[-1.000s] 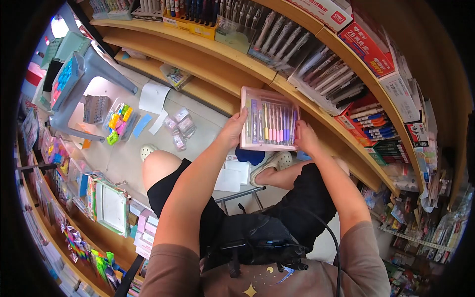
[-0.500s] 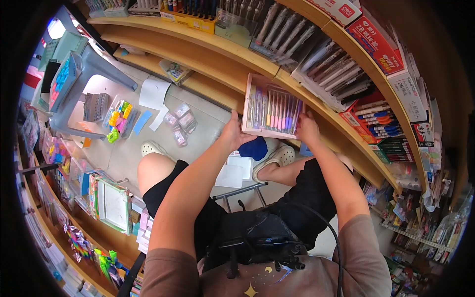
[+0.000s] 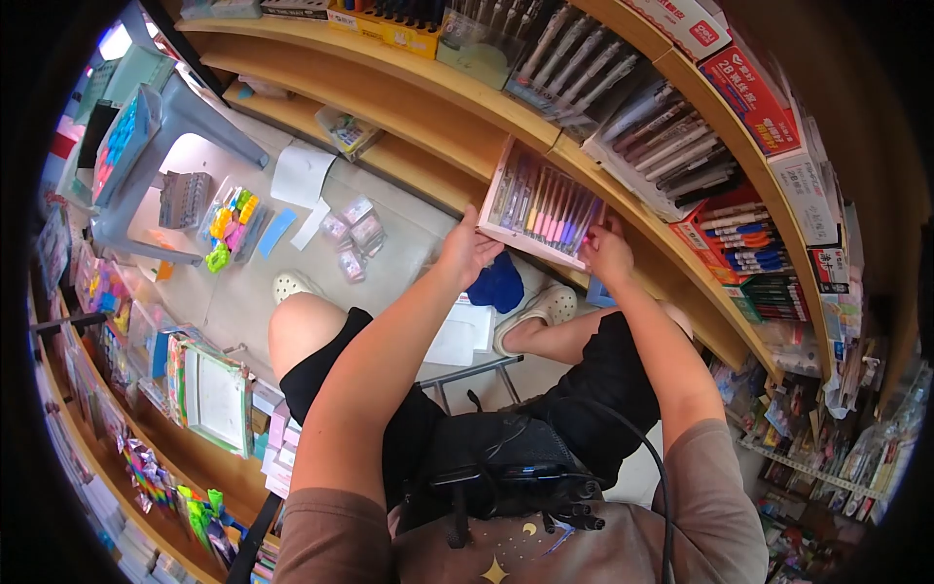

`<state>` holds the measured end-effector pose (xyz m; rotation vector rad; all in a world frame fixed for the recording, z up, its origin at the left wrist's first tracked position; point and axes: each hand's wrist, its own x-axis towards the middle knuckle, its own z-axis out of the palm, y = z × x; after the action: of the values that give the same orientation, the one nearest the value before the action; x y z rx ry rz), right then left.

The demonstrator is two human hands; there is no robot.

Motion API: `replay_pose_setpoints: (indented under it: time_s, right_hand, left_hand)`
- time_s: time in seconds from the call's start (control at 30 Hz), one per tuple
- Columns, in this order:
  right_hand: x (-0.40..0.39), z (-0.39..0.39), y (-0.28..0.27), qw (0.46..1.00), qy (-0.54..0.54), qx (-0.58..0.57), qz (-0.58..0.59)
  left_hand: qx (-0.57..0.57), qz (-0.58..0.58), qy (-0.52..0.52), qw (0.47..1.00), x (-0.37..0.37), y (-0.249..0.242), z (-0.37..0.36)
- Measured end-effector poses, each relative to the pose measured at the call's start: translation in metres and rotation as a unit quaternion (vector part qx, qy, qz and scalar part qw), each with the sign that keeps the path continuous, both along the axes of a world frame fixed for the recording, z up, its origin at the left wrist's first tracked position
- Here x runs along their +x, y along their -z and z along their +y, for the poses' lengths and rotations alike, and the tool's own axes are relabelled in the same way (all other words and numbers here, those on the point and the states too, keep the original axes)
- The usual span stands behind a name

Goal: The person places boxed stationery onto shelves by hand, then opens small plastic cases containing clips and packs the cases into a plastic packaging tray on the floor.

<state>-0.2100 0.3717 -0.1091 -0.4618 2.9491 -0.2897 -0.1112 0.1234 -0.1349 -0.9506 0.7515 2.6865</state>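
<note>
A shallow pink box [image 3: 530, 243] of pens is held between my two hands at the edge of a wooden shelf. Inside it, a row of pens [image 3: 547, 206] in clear, yellow, pink, blue and purple tones lies side by side. My left hand [image 3: 469, 251] grips the box at its near left corner, the fingers partly under it. On the right side, my right hand [image 3: 608, 251] has its fingers closed at the near right corner. The box's far end reaches in over the lower shelf [image 3: 438, 141], beneath the upper pen row.
Above, the upper shelf carries clear pen holders [image 3: 574, 63] and a red eraser box [image 3: 747, 92]. Small clear packs [image 3: 355, 234], paper sheets [image 3: 302, 178] and a dark blue item [image 3: 496, 282] lie on the floor. A grey stool [image 3: 185, 117] stands left.
The pink box has turned clockwise and shifted a little right, its far end closer in to the shelf. Both hands have stayed on it.
</note>
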Motion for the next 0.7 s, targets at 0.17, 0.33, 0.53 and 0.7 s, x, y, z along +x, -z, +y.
replay_pose_setpoints:
  time_s: [0.17, 0.33, 0.53, 0.7]
  right_hand:
    - [0.000, -0.005, -0.005, 1.000, 0.006, 0.018, 0.001]
    - [-0.001, -0.008, -0.023, 1.000, 0.014, 0.010, -0.017]
    - [0.001, -0.002, -0.030, 0.999, 0.001, -0.026, 0.046]
    - [0.008, -0.006, -0.039, 0.988, -0.032, -0.126, 0.084]
  left_hand:
    - [-0.002, 0.003, 0.002, 1.000, 0.003, -0.002, 0.001]
    - [-0.006, -0.018, 0.026, 0.999, 0.008, 0.001, -0.004]
    - [-0.043, -0.058, 0.049, 0.996, 0.015, -0.004, -0.007]
    - [-0.083, -0.088, 0.058, 0.991, 0.027, -0.003, -0.007]
